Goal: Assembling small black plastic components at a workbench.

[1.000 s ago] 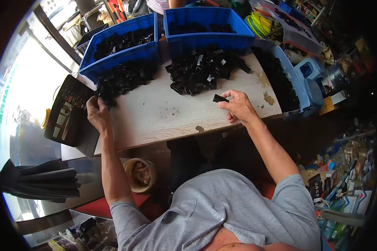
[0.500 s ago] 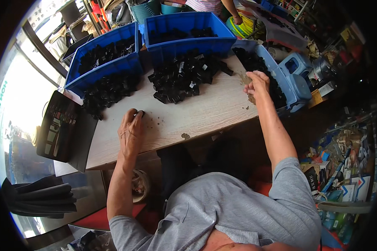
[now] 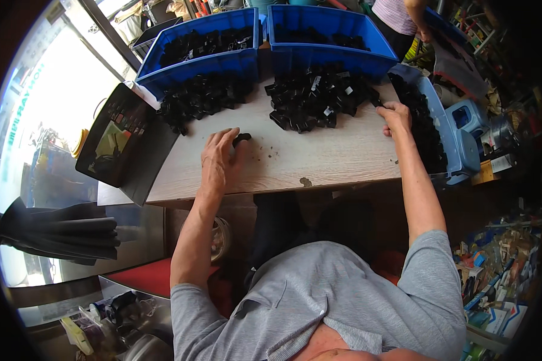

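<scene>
Toward the left part of the table (image 3: 295, 162), my left hand (image 3: 218, 157) has its fingers stretched out around a small black piece (image 3: 242, 139). The thumb is smeared by motion, and the piece lies between it and the fingertips. On the right, my right hand (image 3: 397, 118) pinches the end of another black piece (image 3: 376, 102) at the right edge of a heap of black pieces (image 3: 319, 99). Some of these pieces carry small white labels. Their exact kind is too small to make out.
Two blue crates (image 3: 337, 57) with black pieces stand at the back, and a second heap (image 3: 205, 99) lies before the left one. A light blue bin (image 3: 445, 126) sits right. A dark panel device (image 3: 111, 138) leans left. A person (image 3: 397, 21) stands behind.
The view has shifted, so the table sits further right and higher. My right hand has moved to the heap's edge and closed on a piece. My left fingers have loosened around theirs.
</scene>
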The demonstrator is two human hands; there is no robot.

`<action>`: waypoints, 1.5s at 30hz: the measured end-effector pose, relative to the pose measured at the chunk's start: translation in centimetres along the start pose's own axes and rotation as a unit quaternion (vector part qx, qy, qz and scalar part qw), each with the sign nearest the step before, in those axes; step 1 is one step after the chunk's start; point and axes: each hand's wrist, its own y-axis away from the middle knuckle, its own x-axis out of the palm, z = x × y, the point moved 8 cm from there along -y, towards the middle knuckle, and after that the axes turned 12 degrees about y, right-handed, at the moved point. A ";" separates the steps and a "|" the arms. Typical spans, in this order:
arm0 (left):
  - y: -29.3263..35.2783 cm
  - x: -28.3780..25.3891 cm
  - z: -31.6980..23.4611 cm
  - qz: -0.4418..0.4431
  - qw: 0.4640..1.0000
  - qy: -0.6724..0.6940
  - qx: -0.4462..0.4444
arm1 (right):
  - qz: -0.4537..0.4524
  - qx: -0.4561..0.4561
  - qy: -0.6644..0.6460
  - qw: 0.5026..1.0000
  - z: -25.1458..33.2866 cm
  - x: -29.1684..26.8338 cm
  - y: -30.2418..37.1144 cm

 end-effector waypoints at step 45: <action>-0.9 10.9 -4.8 0.071 0.899 0.395 -0.174 | 0.313 -0.050 -0.251 0.915 7.1 11.2 17.3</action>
